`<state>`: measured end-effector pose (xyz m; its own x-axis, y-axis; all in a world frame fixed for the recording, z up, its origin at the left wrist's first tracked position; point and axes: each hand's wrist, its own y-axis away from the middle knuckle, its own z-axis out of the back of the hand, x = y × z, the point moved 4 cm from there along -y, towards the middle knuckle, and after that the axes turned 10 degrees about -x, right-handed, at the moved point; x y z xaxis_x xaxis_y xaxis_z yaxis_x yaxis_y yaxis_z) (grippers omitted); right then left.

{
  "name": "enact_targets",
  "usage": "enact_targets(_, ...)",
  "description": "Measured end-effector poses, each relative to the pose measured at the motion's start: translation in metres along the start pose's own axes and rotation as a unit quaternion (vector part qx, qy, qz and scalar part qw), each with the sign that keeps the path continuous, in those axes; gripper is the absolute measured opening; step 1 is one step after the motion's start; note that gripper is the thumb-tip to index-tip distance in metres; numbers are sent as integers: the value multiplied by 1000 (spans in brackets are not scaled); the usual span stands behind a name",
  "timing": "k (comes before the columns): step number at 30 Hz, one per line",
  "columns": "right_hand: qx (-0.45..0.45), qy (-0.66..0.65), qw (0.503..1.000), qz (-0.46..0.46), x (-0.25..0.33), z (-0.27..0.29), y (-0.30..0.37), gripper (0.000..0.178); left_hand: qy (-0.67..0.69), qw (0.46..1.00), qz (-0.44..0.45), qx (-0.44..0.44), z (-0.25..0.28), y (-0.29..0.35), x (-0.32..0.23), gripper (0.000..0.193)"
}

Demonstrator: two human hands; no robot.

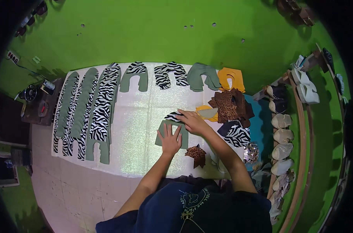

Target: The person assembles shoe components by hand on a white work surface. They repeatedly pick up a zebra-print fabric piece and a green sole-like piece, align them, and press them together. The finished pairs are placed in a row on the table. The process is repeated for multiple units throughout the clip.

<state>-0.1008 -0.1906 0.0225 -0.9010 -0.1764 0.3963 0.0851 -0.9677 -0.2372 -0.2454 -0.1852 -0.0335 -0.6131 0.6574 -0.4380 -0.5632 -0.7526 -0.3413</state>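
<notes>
A green U-shaped shoe-upper piece point(184, 142) lies on the pale table in front of me, with a zebra-print curved piece point(171, 115) at its far end. My left hand point(170, 141) rests flat on the green piece, its fingers spread. My right hand point(194, 122) reaches in from the right, its outstretched fingertips touching the zebra-print piece. Nothing shows in either palm, though the undersides of the fingers are hidden. Just right of the green piece lie some leopard-print and brown pieces point(196, 153). A yellow piece point(202, 114) sits beyond my right wrist.
Overlapping green and zebra-print rows point(102, 112) cover the table's left side. Along the far edge lie zebra-print point(161, 75), green point(201, 73) and yellow point(238, 77) U-shapes. A leopard-print stack point(227, 106) and zebra-print pile point(238, 136) lie right. Shoe forms point(282, 136) line a wooden rack point(297, 171).
</notes>
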Motion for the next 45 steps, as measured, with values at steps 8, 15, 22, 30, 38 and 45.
enact_targets(8, 16, -9, 1000, 10, 1, -12, -3, 53, -10, 1000, -1, -7, 1, 0, 1, 38)
enact_targets(15, 30, -13, 999, 16, -6, -16, -3, 49, -11, 1000, -11, -19, 0, 0, 0, 38)
enact_targets(22, 36, -28, 999, 9, -4, -16, -8, 48, -20, 1000, -11, -19, -1, 0, 1, 38)
enact_targets(30, 29, -21, 999, 23, -11, -26, -9, 52, -19, 1000, -9, -9, 0, 0, 0, 40)
enact_targets(38, 36, -10, 999, 25, -5, -21, -10, 54, -24, 1000, -9, 2, -3, 1, 2, 40)
enact_targets(45, 32, -21, 999, 29, -8, -23, -9, 54, -18, 1000, 2, 14, -4, 0, 2, 46)
